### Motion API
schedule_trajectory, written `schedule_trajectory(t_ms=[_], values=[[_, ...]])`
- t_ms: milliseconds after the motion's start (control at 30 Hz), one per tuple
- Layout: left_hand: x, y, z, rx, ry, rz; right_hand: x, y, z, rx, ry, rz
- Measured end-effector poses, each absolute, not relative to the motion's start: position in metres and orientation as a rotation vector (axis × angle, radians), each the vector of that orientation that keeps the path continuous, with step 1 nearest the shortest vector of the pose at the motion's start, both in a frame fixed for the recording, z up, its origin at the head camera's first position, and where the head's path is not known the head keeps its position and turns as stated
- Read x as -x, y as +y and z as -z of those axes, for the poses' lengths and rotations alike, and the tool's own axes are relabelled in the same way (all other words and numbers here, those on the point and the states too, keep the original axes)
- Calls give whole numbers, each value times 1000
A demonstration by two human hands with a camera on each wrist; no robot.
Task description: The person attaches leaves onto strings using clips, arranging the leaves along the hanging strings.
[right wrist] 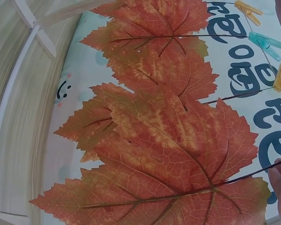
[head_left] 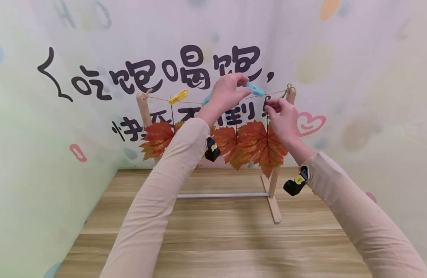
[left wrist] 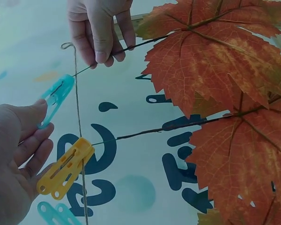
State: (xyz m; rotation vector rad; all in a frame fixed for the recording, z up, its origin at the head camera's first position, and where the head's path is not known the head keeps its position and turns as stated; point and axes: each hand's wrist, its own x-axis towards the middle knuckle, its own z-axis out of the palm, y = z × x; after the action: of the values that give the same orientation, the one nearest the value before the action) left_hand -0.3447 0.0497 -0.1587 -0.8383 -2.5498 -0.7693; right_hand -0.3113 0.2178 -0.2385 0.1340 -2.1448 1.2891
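Note:
In the head view my left hand (head_left: 228, 92) pinches a light blue clothespin (left wrist: 57, 99) between thumb and fingers. Its tip meets the twine (left wrist: 78, 105) and the thin end of a stem; whether it clamps them I cannot tell. My right hand (head_left: 283, 119) pinches that dark stem (left wrist: 145, 43), which belongs to the rightmost orange-red maple leaf (head_left: 267, 144). Just beside my left fingers, a yellow clothespin (left wrist: 68, 168) sits on the twine with another leaf (left wrist: 248, 145) hanging by its stem. Further along are another blue clothespin (right wrist: 267, 43) and an orange-yellow one (right wrist: 248, 11).
The twine runs between two wooden posts (head_left: 142, 110) of a stand with a white crossbar (head_left: 223, 195) and a wooden foot (head_left: 274, 208). It stands on a wood-grain table (head_left: 213, 239), before a wall (head_left: 359, 77) with black lettering. Leaves hang overlapping.

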Motion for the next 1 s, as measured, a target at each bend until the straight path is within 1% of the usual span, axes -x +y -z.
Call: schedule_trajectory(t_ms=[267,633,1000], values=[[346,51,162,844,-2436,732,314,218,241,-147,-2120,-1308],[355,51,163,861,-2472,666,315,218,240,-105,-2135,-1273],[351,59,165,840,-2485,649,316,219,242,-121,-2132,-1286]])
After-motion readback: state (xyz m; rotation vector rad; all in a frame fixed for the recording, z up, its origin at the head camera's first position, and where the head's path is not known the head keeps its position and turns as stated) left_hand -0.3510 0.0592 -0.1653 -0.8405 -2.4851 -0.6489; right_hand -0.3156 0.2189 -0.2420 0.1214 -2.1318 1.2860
